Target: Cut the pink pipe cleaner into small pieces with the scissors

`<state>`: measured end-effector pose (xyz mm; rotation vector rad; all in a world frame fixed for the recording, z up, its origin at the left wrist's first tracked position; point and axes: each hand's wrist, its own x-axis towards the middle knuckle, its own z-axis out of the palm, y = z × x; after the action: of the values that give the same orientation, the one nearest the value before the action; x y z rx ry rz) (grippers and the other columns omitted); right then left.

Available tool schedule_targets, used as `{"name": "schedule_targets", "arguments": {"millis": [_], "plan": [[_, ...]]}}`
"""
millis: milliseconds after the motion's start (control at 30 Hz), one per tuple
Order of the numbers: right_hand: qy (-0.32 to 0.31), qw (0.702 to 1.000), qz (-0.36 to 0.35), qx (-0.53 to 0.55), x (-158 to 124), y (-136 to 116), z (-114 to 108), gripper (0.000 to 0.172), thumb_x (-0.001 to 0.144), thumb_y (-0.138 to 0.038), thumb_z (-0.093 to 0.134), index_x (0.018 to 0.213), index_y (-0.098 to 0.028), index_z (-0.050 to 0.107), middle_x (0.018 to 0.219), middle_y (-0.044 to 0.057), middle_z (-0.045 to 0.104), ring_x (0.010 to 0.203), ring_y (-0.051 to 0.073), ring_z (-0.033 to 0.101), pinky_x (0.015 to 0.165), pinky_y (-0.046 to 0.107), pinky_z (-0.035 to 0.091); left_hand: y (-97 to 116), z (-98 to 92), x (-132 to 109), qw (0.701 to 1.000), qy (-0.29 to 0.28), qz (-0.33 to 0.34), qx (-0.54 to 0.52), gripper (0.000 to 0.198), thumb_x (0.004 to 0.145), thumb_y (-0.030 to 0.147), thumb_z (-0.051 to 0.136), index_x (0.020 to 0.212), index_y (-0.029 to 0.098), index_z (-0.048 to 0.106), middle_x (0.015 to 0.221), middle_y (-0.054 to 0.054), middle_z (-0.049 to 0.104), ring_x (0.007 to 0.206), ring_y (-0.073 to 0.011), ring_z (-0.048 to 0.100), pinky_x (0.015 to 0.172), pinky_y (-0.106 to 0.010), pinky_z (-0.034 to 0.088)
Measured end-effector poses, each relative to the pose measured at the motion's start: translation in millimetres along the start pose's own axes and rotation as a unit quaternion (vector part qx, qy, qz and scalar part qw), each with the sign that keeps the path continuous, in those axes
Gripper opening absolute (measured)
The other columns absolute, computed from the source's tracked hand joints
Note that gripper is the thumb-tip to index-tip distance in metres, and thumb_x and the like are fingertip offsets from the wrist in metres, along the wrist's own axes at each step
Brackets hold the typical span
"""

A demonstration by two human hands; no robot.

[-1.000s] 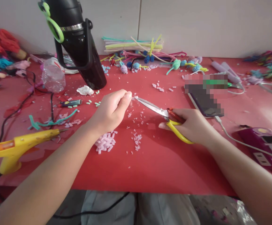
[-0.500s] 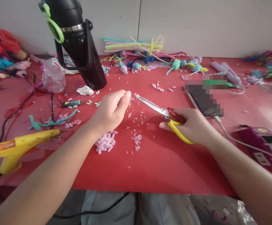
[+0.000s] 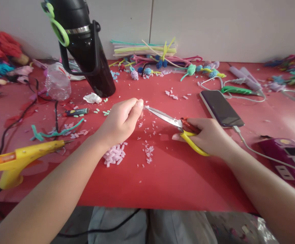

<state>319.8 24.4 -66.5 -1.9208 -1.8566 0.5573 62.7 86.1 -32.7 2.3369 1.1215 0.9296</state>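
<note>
My left hand [image 3: 124,117] is closed in a pinch, thumb pressed on the curled fingers; whatever it pinches is too small and hidden to name. In my right hand [image 3: 208,135] are scissors [image 3: 166,117] with one yellow and one red handle. Their blades look nearly closed, the tips just right of my left thumb, with a tiny pale bit at the tip. Below my left wrist lies a heap of short pink pieces [image 3: 114,155]. Smaller pink scraps [image 3: 149,153] are scattered on the red table [image 3: 183,183] under the blades.
A yellow glue gun [image 3: 22,156] lies at left, near a black bottle [image 3: 86,51] and a clear plastic bottle [image 3: 58,81]. Pipe cleaners [image 3: 144,49] line the back. At right are a phone [image 3: 221,107] on a cable, a green cutter [image 3: 239,89] and a purple power strip [image 3: 282,159].
The scissor tips have shifted slightly left, closer to my left thumb. My left hand has barely moved, and the scraps on the table look the same.
</note>
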Motion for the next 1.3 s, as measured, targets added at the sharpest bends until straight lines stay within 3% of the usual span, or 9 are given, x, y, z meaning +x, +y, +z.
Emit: {"name": "schedule_targets", "arguments": {"millis": [367,600,733,833,900,967,1033,1133,1300], "plan": [[0.015,1.000,0.004,0.015,1.1,1.8,0.1,0.067,0.062,-0.074,0.072,0.058,-0.023,0.029,0.060,-0.005,0.022,0.057,0.011,0.023,0.047,0.028,0.019,1.2,-11.4,3.6,1.000,-0.025,-0.006,-0.001,0.037,0.102,0.035,0.040,0.071,0.019,0.050,0.064,0.000,0.051,0.061,-0.0135,0.050,0.060,-0.028,0.039],[-0.012,0.999,-0.031,-0.040,2.3,-2.2,-1.8,0.063,0.065,-0.074,0.069,0.061,-0.023,0.033,0.058,-0.006,0.027,0.055,0.011,0.024,0.050,0.028,0.022,-24.5,-59.8,1.1,0.963,-0.235,-0.108,0.077,0.054,0.082,0.039,0.068,0.048,0.020,0.031,0.045,0.005,0.025,0.039,-0.0085,0.021,0.041,-0.029,0.016],[-0.026,0.991,-0.018,-0.132,2.3,-10.6,-2.2,0.055,0.070,-0.076,0.062,0.066,-0.025,0.041,0.058,-0.002,0.048,0.052,0.014,0.040,0.052,0.029,0.024,-16.4,-62.9,8.2,0.981,-0.129,-0.105,0.099,0.046,0.085,0.042,0.064,0.052,0.021,0.042,0.045,0.004,0.033,0.041,-0.0100,0.030,0.043,-0.030,0.022],[-0.043,0.986,-0.012,-0.163,1.8,-16.3,-2.8,0.052,0.073,-0.076,0.058,0.070,-0.025,0.047,0.064,0.002,0.057,0.056,0.018,0.050,0.051,0.028,0.025,15.4,-37.1,35.3,0.992,-0.093,-0.007,0.087,0.021,0.088,0.035,0.060,0.072,0.020,0.062,0.065,0.001,0.060,0.058,-0.0124,0.051,0.057,-0.028,0.039],[-0.040,0.986,-0.011,-0.163,1.8,-17.7,-3.0,0.052,0.075,-0.076,0.056,0.073,-0.025,0.049,0.067,0.003,0.061,0.060,0.020,0.055,0.051,0.029,0.025,40.5,-4.9,64.3,0.982,-0.157,0.076,0.074,0.012,0.086,0.030,0.060,0.083,0.020,0.067,0.083,-0.002,0.068,0.073,-0.0139,0.059,0.068,-0.028,0.044],[-0.033,0.986,-0.019,-0.161,2.3,-17.3,-3.0,0.052,0.076,-0.076,0.055,0.074,-0.024,0.051,0.070,0.004,0.064,0.063,0.020,0.058,0.052,0.029,0.025,62.3,35.6,98.1,0.967,-0.230,0.088,0.067,0.013,0.086,0.029,0.060,0.087,0.019,0.068,0.090,-0.004,0.070,0.078,-0.0154,0.061,0.070,-0.028,0.044],[-0.031,0.987,-0.023,-0.156,2.9,-16.2,-3.1,0.053,0.077,-0.077,0.054,0.076,-0.024,0.053,0.072,0.004,0.065,0.064,0.020,0.059,0.052,0.029,0.025,77.9,77.6,130.9,0.960,-0.274,0.020,0.059,0.018,0.086,0.032,0.060,0.080,0.016,0.067,0.082,-0.006,0.070,0.074,-0.0171,0.061,0.067,-0.030,0.043],[-0.034,0.988,-0.028,-0.148,3.6,-14.7,-3.8,0.055,0.077,-0.078,0.054,0.078,-0.023,0.054,0.073,0.004,0.066,0.065,0.021,0.061,0.051,0.029,0.025,89.6,128.2,166.7,0.917,-0.378,-0.126,0.026,0.019,0.080,0.028,0.065,0.066,0.014,0.063,0.068,-0.008,0.067,0.067,-0.0180,0.060,0.067,-0.032,0.045],[-0.037,0.988,-0.044,-0.145,4.1,-12.8,-4.9,0.051,0.080,-0.074,0.054,0.078,-0.023,0.056,0.070,0.005,0.065,0.064,0.020,0.061,0.050,0.030,0.024,91.1,160.2,180.9,0.895,-0.400,-0.196,-0.030,0.013,0.082,0.020,0.060,0.073,0.012,0.063,0.062,-0.007,0.064,0.056,-0.0135,0.055,0.060,-0.028,0.045]]}}
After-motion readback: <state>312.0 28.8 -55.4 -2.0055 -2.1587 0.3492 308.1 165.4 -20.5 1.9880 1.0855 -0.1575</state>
